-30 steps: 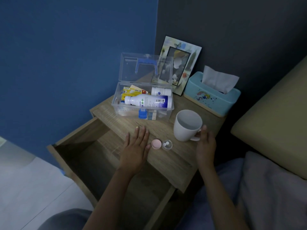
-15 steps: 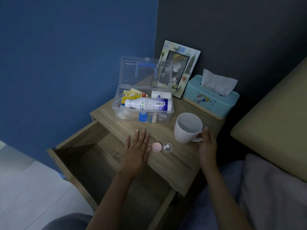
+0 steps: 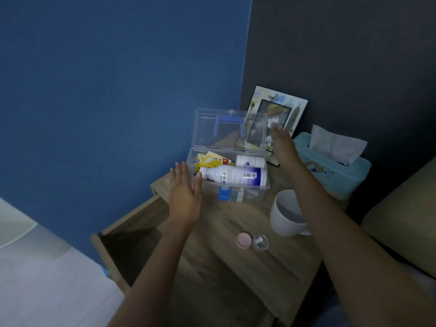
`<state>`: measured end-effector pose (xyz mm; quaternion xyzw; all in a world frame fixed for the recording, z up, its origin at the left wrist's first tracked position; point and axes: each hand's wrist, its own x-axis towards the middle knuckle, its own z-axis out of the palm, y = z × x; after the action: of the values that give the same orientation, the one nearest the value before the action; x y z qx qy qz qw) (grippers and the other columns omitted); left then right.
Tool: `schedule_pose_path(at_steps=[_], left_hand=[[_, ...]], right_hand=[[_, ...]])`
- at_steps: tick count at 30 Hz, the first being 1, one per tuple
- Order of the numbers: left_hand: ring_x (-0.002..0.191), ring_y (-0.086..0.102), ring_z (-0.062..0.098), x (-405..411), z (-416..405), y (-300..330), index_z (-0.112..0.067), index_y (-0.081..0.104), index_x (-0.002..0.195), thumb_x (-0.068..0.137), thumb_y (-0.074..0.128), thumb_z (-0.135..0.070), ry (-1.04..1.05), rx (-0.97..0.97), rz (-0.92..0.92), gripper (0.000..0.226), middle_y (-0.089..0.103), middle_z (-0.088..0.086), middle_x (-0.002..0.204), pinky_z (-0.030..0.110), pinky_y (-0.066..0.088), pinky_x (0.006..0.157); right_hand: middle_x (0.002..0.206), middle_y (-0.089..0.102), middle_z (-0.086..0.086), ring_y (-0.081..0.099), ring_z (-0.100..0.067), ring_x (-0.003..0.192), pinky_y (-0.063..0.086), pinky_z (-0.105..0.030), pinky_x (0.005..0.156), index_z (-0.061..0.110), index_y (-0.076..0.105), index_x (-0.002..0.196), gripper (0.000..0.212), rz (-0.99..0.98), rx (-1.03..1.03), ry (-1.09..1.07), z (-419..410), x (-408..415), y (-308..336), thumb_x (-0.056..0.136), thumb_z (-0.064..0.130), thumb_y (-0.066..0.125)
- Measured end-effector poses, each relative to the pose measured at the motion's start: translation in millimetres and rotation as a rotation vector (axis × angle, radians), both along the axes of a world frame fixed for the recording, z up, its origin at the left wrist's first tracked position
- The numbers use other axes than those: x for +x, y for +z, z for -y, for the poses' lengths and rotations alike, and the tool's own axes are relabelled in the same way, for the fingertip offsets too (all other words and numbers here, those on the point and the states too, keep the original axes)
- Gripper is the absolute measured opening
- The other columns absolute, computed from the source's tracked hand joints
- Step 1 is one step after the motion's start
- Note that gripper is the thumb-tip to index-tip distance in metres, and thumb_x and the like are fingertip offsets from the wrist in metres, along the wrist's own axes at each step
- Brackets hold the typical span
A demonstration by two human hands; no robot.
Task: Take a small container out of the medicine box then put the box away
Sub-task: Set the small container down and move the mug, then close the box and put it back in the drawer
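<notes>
Left hand open at medicine box, right hand blurred, grip unclear, empty

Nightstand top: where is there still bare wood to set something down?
Bare wood lies on the nightstand in front of the pink lid and small container, and in the strip between the medicine box and that pair. The back is crowded: box, mug, tissue box and photo frame, with both arms across it.
</notes>
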<state>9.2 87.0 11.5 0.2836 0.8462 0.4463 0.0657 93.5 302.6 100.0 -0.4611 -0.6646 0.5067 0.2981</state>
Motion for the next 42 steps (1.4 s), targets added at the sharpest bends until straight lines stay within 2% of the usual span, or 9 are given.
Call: schedule_pose_path(at_steps=[5, 9, 15, 20, 22, 25, 31, 39, 42], left_hand=[[0.147, 0.024, 0.023, -19.9, -16.9, 11.0, -0.008, 0.026, 0.150, 0.094, 0.025, -0.060, -0.024, 0.094, 0.252, 0.076, 0.028, 0.010, 0.158, 0.038, 0.019, 0.121], [0.145, 0.029, 0.022, -17.4, -16.9, 18.0, -0.012, 0.029, 0.150, 0.098, 0.025, -0.052, 0.030, 0.223, 0.383, 0.066, 0.032, 0.007, 0.156, 0.035, 0.023, 0.117], [0.141, 0.036, 0.018, -23.4, -13.6, 27.8, -0.023, 0.036, 0.147, 0.076, 0.021, -0.083, 0.088, 0.428, 0.640, 0.095, 0.038, 0.001, 0.154, 0.043, 0.026, 0.119], [0.112, 0.059, 0.012, -20.3, -13.6, 36.8, -0.027, 0.057, 0.124, 0.092, 0.020, -0.065, 0.093, 0.582, 0.725, 0.062, 0.059, -0.001, 0.129, 0.030, 0.043, 0.099], [0.093, 0.063, 0.009, -18.1, -11.8, 38.4, -0.027, 0.066, 0.101, 0.093, 0.032, -0.061, 0.130, 0.520, 0.660, 0.049, 0.067, -0.004, 0.106, 0.028, 0.049, 0.084], [0.085, 0.061, 0.010, -19.7, -11.1, 30.2, -0.013, 0.064, 0.097, 0.094, 0.048, -0.045, 0.124, 0.387, 0.531, 0.036, 0.065, -0.006, 0.088, 0.024, 0.047, 0.070], [0.071, 0.057, 0.009, -24.2, -10.3, 24.6, -0.009, 0.065, 0.092, 0.095, 0.051, -0.035, 0.091, 0.309, 0.451, 0.030, 0.062, 0.000, 0.080, 0.023, 0.041, 0.059], [0.122, 0.054, 0.028, -18.8, -9.6, 23.0, -0.007, 0.054, 0.129, 0.091, 0.056, -0.043, 0.196, 0.232, 0.356, 0.052, 0.058, 0.011, 0.127, 0.035, 0.046, 0.093], [0.098, 0.059, 0.017, 16.1, -2.8, 14.8, -0.014, 0.056, 0.112, 0.087, 0.059, -0.045, 0.317, 0.318, 0.146, 0.040, 0.059, 0.002, 0.107, 0.028, 0.048, 0.081]], right_hand=[[0.157, 0.029, -0.009, 0.034, -0.030, 0.142, 0.029, -0.041, 0.116, 0.011, 0.029, 0.149, 0.081, 0.031, -0.297, 0.047, -25.9, -33.6, -4.8, 0.089, 0.064, 0.040], [0.162, 0.019, -0.006, 0.026, -0.026, 0.146, 0.023, -0.052, 0.117, 0.024, 0.027, 0.151, 0.131, -0.204, -0.412, -0.089, -57.5, -43.1, -31.3, 0.042, 0.096, 0.042], [0.118, 0.065, -0.011, 0.062, -0.025, 0.103, 0.047, -0.037, 0.094, 0.015, 0.065, 0.105, 0.055, -0.365, -0.265, -0.285, 10.2, -11.9, -5.4, 0.086, 0.064, 0.047], [0.063, 0.054, 0.000, 0.052, -0.017, 0.066, 0.043, -0.031, 0.066, 0.017, 0.056, 0.056, 0.039, -0.248, -0.075, -0.328, 51.2, 5.4, -38.1, 0.093, 0.027, 0.053], [0.093, 0.070, -0.005, 0.064, -0.020, 0.091, 0.052, -0.037, 0.089, 0.009, 0.074, 0.092, 0.024, -0.191, -0.008, -0.310, 61.9, 7.3, -54.4, 0.092, 0.019, 0.053], [0.137, 0.058, -0.013, 0.055, -0.025, 0.127, 0.040, -0.038, 0.110, 0.001, 0.057, 0.131, 0.040, -0.092, 0.093, -0.272, 69.3, 6.8, -63.6, 0.093, 0.014, 0.054], [0.154, 0.037, -0.012, 0.035, -0.025, 0.143, 0.028, -0.035, 0.117, 0.006, 0.039, 0.145, 0.051, 0.078, 0.219, -0.176, 74.2, 5.2, -70.7, 0.099, 0.027, 0.045], [0.156, 0.033, -0.009, 0.032, -0.023, 0.144, 0.028, -0.035, 0.118, 0.009, 0.036, 0.147, 0.053, 0.073, 0.244, -0.174, 76.9, 4.9, -76.7, 0.099, 0.032, 0.042], [0.156, 0.034, -0.009, 0.033, -0.023, 0.144, 0.028, -0.035, 0.118, 0.008, 0.037, 0.146, 0.052, 0.060, 0.253, -0.177, 77.1, 4.4, -78.1, 0.099, 0.030, 0.042]])
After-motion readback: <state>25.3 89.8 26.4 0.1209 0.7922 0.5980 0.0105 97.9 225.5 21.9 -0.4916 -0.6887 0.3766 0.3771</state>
